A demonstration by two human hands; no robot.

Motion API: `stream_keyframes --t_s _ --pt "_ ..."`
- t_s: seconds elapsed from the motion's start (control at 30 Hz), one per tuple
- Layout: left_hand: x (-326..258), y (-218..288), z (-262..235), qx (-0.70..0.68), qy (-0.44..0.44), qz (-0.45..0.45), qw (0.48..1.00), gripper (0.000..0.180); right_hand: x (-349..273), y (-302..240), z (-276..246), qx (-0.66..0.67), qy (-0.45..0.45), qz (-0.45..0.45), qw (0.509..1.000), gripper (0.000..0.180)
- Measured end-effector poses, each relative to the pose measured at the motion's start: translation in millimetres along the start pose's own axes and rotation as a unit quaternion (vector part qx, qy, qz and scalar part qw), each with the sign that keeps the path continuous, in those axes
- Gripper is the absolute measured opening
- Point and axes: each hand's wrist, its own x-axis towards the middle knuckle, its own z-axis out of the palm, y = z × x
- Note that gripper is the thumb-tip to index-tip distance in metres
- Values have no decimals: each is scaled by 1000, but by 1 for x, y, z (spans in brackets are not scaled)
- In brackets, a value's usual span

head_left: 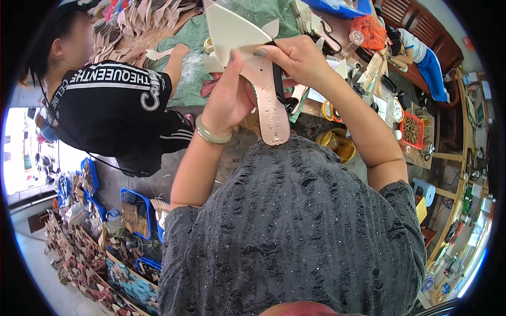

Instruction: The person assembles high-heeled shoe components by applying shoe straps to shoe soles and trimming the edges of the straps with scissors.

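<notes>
A half-made pointed shoe is held up in front of me over the near edge of the worktable. Its pinkish insole (pixel 271 118) tapers toward me, with stamped marks and a black strip along its right side. At the far end spreads a cream pointed upper (pixel 237 29). My left hand (pixel 227 97), a pale bangle at its wrist, is closed round the left side, thumb against the cream piece. My right hand (pixel 300 59) pinches the right edge where upper and black strip meet; some of its fingers are hidden behind the shoe.
A green cloth (pixel 182 39) covers part of the table, with piled beige pieces (pixel 150 18) behind. At left a co-worker in black (pixel 113 116) handles a similar piece. A yellow bucket (pixel 345 150), a red basket (pixel 412 131) and an orange bag (pixel 367 30) are on the right.
</notes>
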Motion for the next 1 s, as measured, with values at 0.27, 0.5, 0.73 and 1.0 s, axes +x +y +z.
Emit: stream_keyframes --t_s 0.27,0.5,0.73,1.0 --pt "1 -24 -23 62 113 59 990 26 18 12 15 61 -25 -60 996 38" --pt "2 -14 -26 -37 228 150 961 27 -36 25 43 285 42 91 953 36" --pt "1 -4 -15 -105 193 196 956 24 -45 11 36 242 84 48 965 14" --pt "3 -4 -17 -101 154 202 962 27 -56 13 34 249 66 78 963 15"
